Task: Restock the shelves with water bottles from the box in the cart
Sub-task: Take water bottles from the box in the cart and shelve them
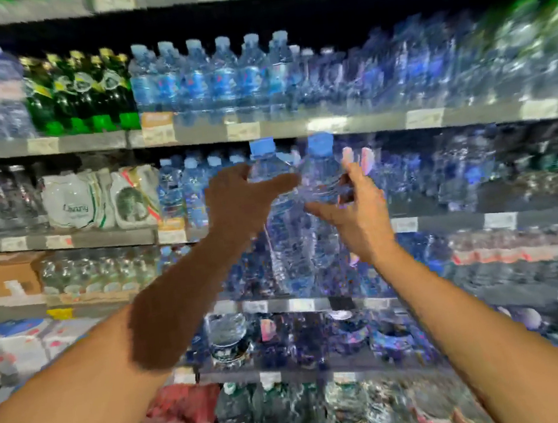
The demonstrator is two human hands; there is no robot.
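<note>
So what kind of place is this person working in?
Most likely a supermarket drinks aisle: long shelves carry paper price tags, packed with rows of blue-capped water bottles and green bottles, while both hands lift two more water bottles toward them.

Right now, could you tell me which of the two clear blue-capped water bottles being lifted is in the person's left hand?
The left-side clear blue-capped bottle: the left hand grips it, while the right hand holds its neighbour.

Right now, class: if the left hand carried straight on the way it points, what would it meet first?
Probably the small blue-capped bottles standing on the shelf beyond the left hand and its bottle; blur leaves depth uncertain.
</note>
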